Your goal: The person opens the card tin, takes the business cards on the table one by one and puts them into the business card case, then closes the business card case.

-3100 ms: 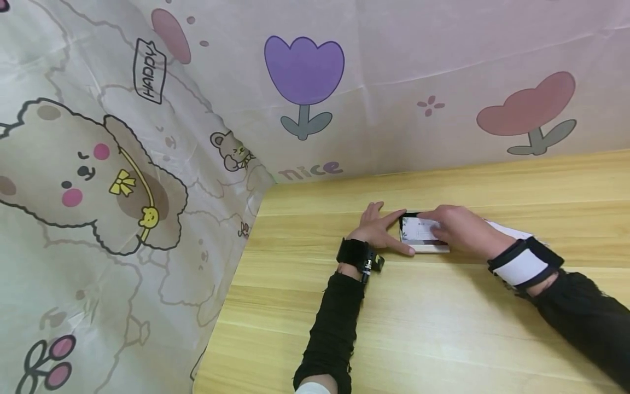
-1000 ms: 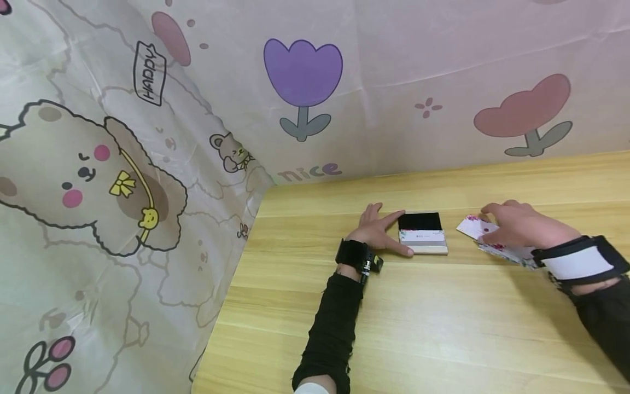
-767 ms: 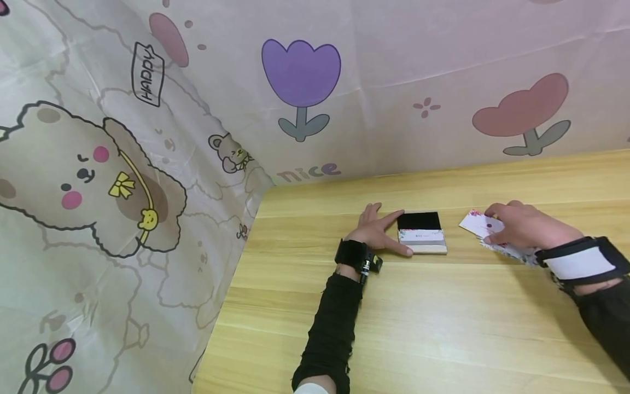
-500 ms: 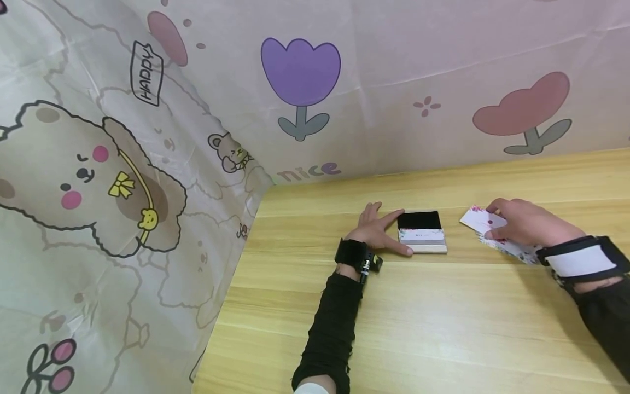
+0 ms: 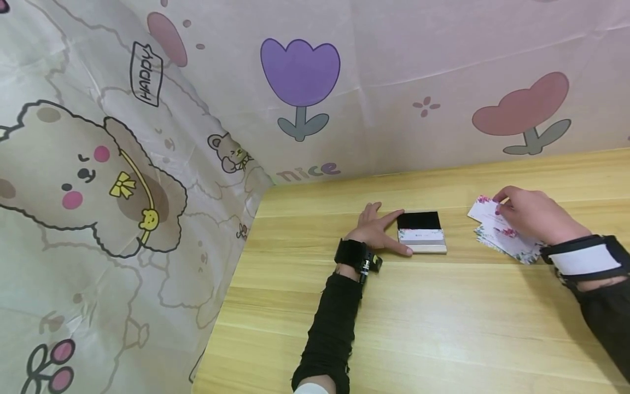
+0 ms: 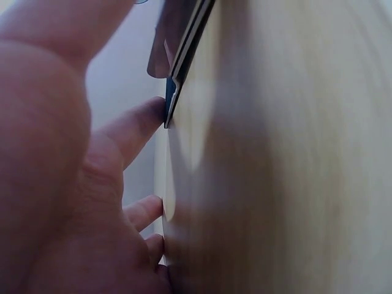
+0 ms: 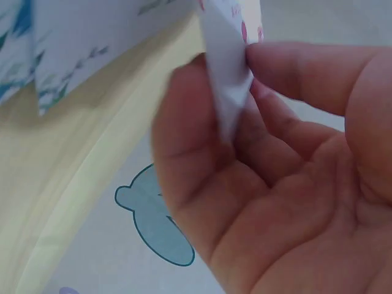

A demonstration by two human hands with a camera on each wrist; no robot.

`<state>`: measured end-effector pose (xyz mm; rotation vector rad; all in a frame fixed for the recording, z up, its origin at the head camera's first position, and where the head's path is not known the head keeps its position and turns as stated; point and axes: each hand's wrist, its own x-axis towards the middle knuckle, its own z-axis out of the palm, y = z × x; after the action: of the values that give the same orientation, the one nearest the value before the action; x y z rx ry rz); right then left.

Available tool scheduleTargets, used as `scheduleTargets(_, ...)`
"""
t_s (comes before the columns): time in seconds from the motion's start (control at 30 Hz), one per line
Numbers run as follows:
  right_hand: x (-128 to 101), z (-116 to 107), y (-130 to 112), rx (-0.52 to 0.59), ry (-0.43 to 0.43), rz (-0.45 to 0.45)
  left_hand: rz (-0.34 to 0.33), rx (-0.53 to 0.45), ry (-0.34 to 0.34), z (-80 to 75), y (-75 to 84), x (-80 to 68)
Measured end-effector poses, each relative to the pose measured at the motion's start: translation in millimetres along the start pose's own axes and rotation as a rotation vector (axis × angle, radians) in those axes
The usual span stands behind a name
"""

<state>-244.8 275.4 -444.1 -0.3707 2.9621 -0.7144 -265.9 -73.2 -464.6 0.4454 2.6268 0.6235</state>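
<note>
My left hand [image 5: 371,231] lies on the table with fingers spread, thumb and index fingertip touching the left corners of a flat black-and-silver business card case [image 5: 419,220]. A white printed card shows across the middle of the case. The case's thin edge [image 6: 187,55] meets the index fingertip in the left wrist view. Further right, my right hand [image 5: 538,216] pinches a white business card [image 5: 481,208] with pink flowers between thumb and fingers. That card [image 7: 224,67] stands on edge in the right wrist view. Just below it lies a loose fan of flower-printed business cards [image 5: 509,243], partly covered by the hand.
The wooden table [image 5: 433,323] reaches to a printed cloth backdrop [image 5: 384,109] at the back. Another cloth with a bear picture [image 5: 93,175] hangs along the left edge. Wrist straps [image 5: 583,257] sit over both black sleeves.
My right hand has gone from the case to the cards on the right and now raises one card slightly away from the others. More of the case shows. The left hand stays put.
</note>
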Motion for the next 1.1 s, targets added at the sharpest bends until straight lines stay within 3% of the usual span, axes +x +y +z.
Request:
scheduleTargets(0.27, 6, 1, -5, 0.077, 0.049, 0.020, -0.003, 0.001, -0.005, -0.3, -0.3, 1.1)
scheduleTargets(0.53, 8, 6, -21, 0.120, 0.133, -0.060, 0.002, 0.007, -0.009, 0.2, -2.0, 3.5)
scheduleTargets(0.83, 16, 21, -38, 0.233, 0.106, -0.107, 0.002, -0.001, -0.006, 0.0, -2.9, 6.2)
scheduleTargets(1.1, 23, 33, -55, 0.276, 0.122, -0.217, 0.001, 0.009, 0.004, -1.8, -1.8, 7.3)
